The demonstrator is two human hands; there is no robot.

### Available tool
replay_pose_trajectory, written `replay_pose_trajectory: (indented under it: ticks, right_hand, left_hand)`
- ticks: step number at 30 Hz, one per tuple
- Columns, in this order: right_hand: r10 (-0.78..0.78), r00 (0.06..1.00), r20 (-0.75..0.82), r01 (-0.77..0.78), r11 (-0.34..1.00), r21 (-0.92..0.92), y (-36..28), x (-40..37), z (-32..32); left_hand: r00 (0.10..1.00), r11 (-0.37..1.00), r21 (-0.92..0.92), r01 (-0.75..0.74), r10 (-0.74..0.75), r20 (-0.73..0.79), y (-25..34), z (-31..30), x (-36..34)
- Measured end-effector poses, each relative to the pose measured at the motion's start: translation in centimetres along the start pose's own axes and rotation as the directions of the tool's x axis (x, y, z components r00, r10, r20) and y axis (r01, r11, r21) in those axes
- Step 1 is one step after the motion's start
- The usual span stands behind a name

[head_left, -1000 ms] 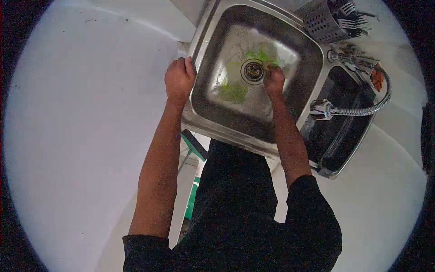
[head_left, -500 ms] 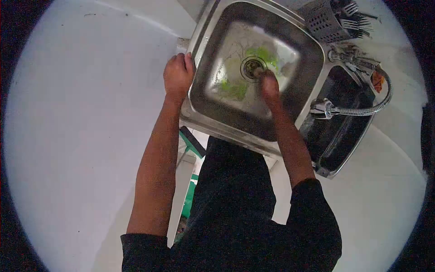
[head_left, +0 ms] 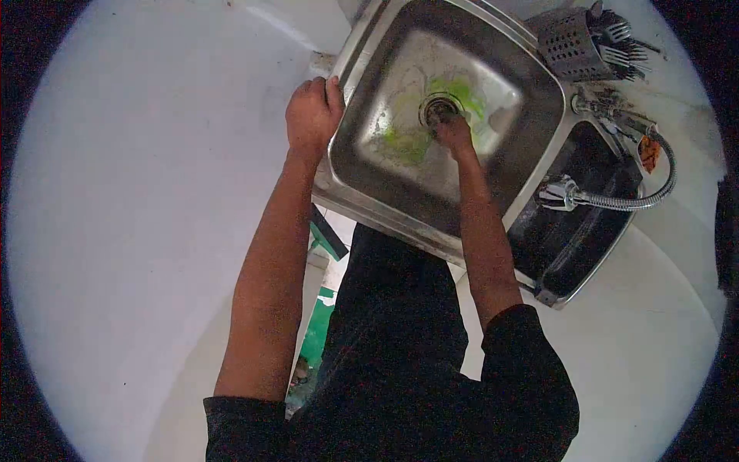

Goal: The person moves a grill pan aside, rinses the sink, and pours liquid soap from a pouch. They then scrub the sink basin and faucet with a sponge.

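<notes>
My left hand (head_left: 314, 117) lies on the left rim of the steel sink (head_left: 512, 165), its fingers curled over the edge. Deep in the basin, my right hand (head_left: 454, 134) reaches down to the round drain (head_left: 436, 103). Its fingers are bunched together and point into the drain opening, where the tips are dark and hard to make out. Whatever they may hold is hidden. Wet green residue (head_left: 408, 146) is smeared over the sink floor around the drain, on both sides of the hand.
A perforated cutlery holder (head_left: 568, 48) with several forks stands behind the sink's right corner. The faucet's flexible hose (head_left: 633, 203) curves down to a spray head (head_left: 559, 192) above the dark side basin (head_left: 570, 239). A green squeegee (head_left: 329, 235) is below the counter.
My right hand has shifted slightly left and now reaches into the drain; before, it was blurred at the drain's right edge. My left hand stays on the rim. The view has shifted slightly.
</notes>
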State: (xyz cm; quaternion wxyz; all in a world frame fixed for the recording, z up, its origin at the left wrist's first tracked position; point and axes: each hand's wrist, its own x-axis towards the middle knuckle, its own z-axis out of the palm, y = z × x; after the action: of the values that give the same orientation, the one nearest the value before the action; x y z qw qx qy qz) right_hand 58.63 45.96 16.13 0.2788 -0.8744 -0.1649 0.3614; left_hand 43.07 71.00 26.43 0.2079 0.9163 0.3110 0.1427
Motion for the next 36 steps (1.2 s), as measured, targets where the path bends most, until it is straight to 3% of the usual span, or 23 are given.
replay_pose_trajectory:
  ticks: [3, 6, 8, 10, 12, 13, 15, 18, 25, 27, 30, 33, 36]
  right_hand:
    - [0.213, 0.938, 0.272, -0.309, 0.869, 0.386, 4.0, 3.5, 2.1]
    - [0.196, 0.939, 0.283, -0.328, 0.756, 0.566, 3.7, 2.6, 3.7]
    - [0.112, 0.992, 0.053, -0.124, 0.921, 0.37, 5.7, 4.1, 6.0]
    - [0.102, 0.995, 0.008, -0.1, 0.948, 0.302, 5.4, 3.7, 6.1]
    - [0.205, 0.969, 0.138, -0.243, 0.885, 0.398, 1.2, -0.3, 4.3]
    - [0.065, 0.998, -0.01, -0.06, 0.959, 0.278, 0.7, -1.5, 4.6]
    - [-0.268, 0.935, -0.233, 0.265, 0.963, -0.044, -0.2, -3.6, 5.2]
    - [-0.086, 0.983, -0.161, 0.086, 0.996, -0.009, -1.2, -6.1, 4.8]
    - [-0.125, 0.991, -0.054, 0.124, 0.992, -0.021, 1.0, -9.6, 1.3]
    - [-0.065, 0.998, 0.005, 0.065, 0.988, -0.139, 1.8, -9.9, 0.1]
    - [0.18, 0.981, 0.072, -0.189, 0.972, 0.141, -0.4, -11.5, -3.6]
    - [-0.04, 0.961, -0.273, -0.02, 0.977, -0.213, 1.9, -9.4, -3.2]
    - [-0.103, 0.953, -0.283, 0.045, 0.978, -0.204, 1.2, -8.6, -2.8]
  left_hand:
    - [1.0, 1.0, -0.03, -0.005, 0.005, -0.017, 0.5, -0.5, 0.0]
    - [1.0, 1.0, -0.016, -0.015, 0.015, -0.018, 0.4, -0.4, 0.0]
    - [1.0, 1.0, -0.005, 0.012, -0.012, 0.01, 0.4, -0.4, 0.0]
    - [1.0, 1.0, -0.002, 0.013, -0.013, 0.017, 0.3, -0.4, 0.1]
    - [1.0, 1.0, -0.012, -0.01, 0.01, 0.005, -0.1, 0.0, 0.0]
    - [1.0, 1.0, -0.005, -0.005, 0.005, 0.002, 0.0, 0.0, 0.0]
    - [1.0, 1.0, 0.01, 0.002, -0.002, -0.003, 0.2, -0.2, 0.1]
    - [1.0, 1.0, 0.012, -0.017, 0.017, 0.004, 0.3, -0.3, 0.1]
    - [1.0, 1.0, -0.007, 0.0, 0.0, 0.011, 0.5, -0.6, 0.0]
    - [1.0, 1.0, -0.004, 0.002, -0.002, 0.011, 0.1, -0.3, -0.1]
    - [1.0, 1.0, 0.017, -0.006, 0.007, -0.014, 0.0, -0.1, -0.1]
    - [1.0, 0.999, 0.048, -0.006, 0.004, 0.022, 0.2, -0.4, 0.0]
    - [1.0, 1.0, 0.021, 0.011, -0.01, -0.01, 0.1, -0.2, -0.1]
